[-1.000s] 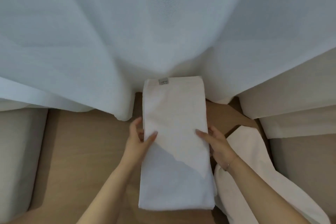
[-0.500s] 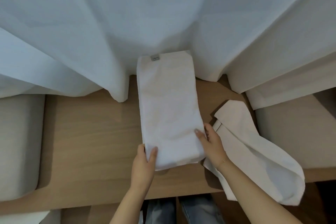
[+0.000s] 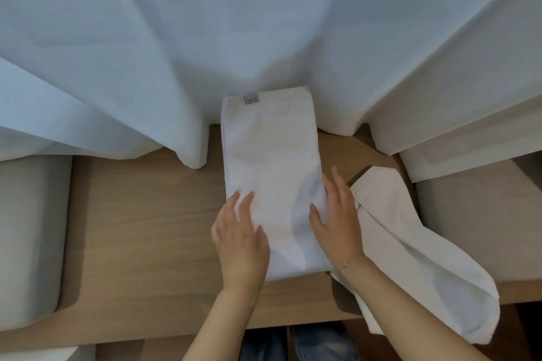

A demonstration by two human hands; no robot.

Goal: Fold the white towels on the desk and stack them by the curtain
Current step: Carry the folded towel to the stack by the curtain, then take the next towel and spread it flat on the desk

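On the left a pale cushioned seat (image 3: 29,237) is bordering a bare stretch of the wooden desk (image 3: 140,214), and the white curtain (image 3: 205,38) is hanging down onto the desk's far edge. In the middle the folded towel (image 3: 269,161) is lying lengthwise with its far end touching the curtain, while the left hand (image 3: 240,237) and right hand (image 3: 337,214) are resting on its near half, fingers straight and spread. To the right, a second white towel (image 3: 425,267) is lying loosely folded, its near end hanging over the desk's near edge.

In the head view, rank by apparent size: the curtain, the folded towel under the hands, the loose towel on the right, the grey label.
1. curtain, largest by far.
2-3. folded towel and loose towel: look alike; the loose one lies nearer the camera, so unranked.
4. grey label, smallest.
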